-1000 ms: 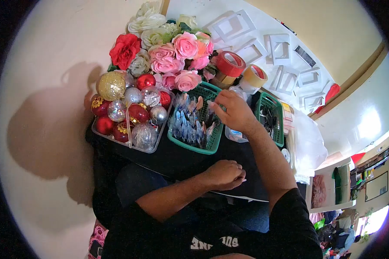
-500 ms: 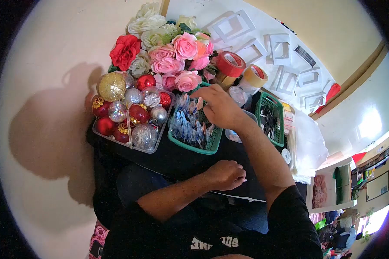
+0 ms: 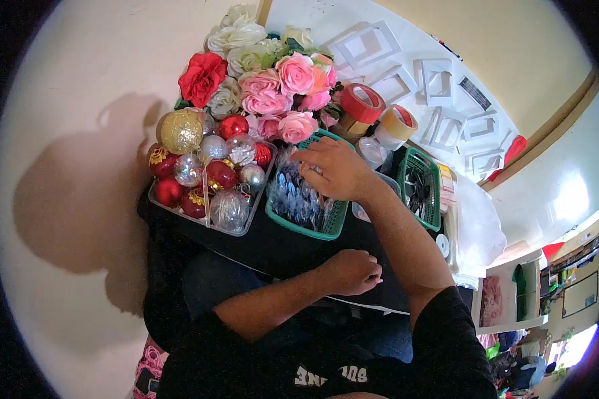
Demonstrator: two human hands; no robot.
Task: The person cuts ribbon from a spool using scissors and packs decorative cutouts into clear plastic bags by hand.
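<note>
Clear, shiny wrapping covers the bluish packets (image 3: 298,199), crowded upright in the nearer-left of two green baskets (image 3: 311,233) on the black desk (image 3: 259,256); their number cannot be told. Over that basket's far right part, the right hand (image 3: 333,169) has its fingers bent down among the packets; whether its grip is closed on one cannot be told. The left hand (image 3: 354,272) lies near, its grip curled shut, nothing visible in it. Left stands one clear box (image 3: 243,223) of baubles (image 3: 182,132): one large gold, six red seen, several silver or clear. Beyond are one red flower (image 3: 203,80) and several pink and white ones. Two tape rolls (image 3: 363,103), red and tan, stand far right, before six white frames (image 3: 437,82). The dark label (image 3: 474,94) is too small to read; the shirt (image 3: 393,372) shows upside-down "SU" and "NE".
</note>
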